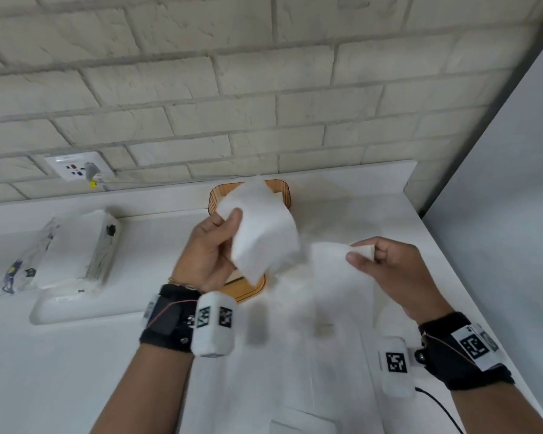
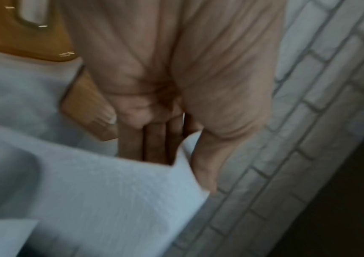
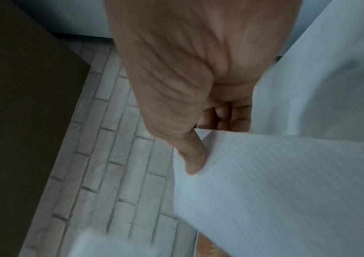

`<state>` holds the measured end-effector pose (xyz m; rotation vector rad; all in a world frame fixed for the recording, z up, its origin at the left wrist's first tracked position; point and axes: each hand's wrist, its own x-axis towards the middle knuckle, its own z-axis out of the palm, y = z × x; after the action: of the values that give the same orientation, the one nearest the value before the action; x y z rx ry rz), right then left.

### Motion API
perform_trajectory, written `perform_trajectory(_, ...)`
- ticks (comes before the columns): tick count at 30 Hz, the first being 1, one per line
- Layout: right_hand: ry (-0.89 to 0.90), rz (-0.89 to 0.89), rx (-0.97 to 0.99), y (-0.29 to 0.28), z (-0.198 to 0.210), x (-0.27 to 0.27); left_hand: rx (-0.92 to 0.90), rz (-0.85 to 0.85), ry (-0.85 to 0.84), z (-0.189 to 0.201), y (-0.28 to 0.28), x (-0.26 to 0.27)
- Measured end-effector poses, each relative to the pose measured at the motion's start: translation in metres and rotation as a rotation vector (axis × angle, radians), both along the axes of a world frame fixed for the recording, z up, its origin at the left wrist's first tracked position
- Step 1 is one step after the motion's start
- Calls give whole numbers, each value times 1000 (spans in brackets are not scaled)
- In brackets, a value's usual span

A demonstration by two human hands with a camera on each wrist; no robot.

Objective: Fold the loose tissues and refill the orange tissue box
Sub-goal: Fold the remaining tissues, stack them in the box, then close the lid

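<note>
From the head camera, the left hand (image 1: 209, 249) holds a white tissue (image 1: 261, 227) up above the orange tissue box (image 1: 278, 187), thumb on the front face and the fingers curled behind it, so the sheet hides most of the box, which stands on the white desk (image 1: 76, 371) near the brick wall (image 1: 264, 89). The right hand (image 1: 389, 270) pinches the corner of a second, blurred tissue (image 1: 336, 277) between thumb and fingers; that sheet hangs just right of the box. A plastic-wrapped tissue pack (image 1: 72, 252) lies well to the left, below a wall socket (image 1: 79, 169). In the left wrist view, the fingers (image 2: 152, 144) lie pressed together behind the tissue's edge with the thumb (image 2: 203, 165) on the near side, and the orange box's lid (image 2: 22, 31), with its slot, shows at upper left. In the right wrist view, the thumb (image 3: 191, 156) presses the tissue (image 3: 275, 191) against the curled fingers (image 3: 227, 118), brick wall behind.
</note>
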<state>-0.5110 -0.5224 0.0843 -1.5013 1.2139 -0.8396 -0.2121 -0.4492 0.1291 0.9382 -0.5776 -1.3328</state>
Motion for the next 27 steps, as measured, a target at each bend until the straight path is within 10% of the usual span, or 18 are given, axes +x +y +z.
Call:
perform_trajectory(6,-138,-13,12,10,19,21,-70,-191,-251,4,28,13)
perform_trajectory(17,-187,221,83,40,36,55,166,77,-293,-39,36,-39)
perform_trajectory(27,657,921,208,120,-35,44,190,84,-165,-23,73,16)
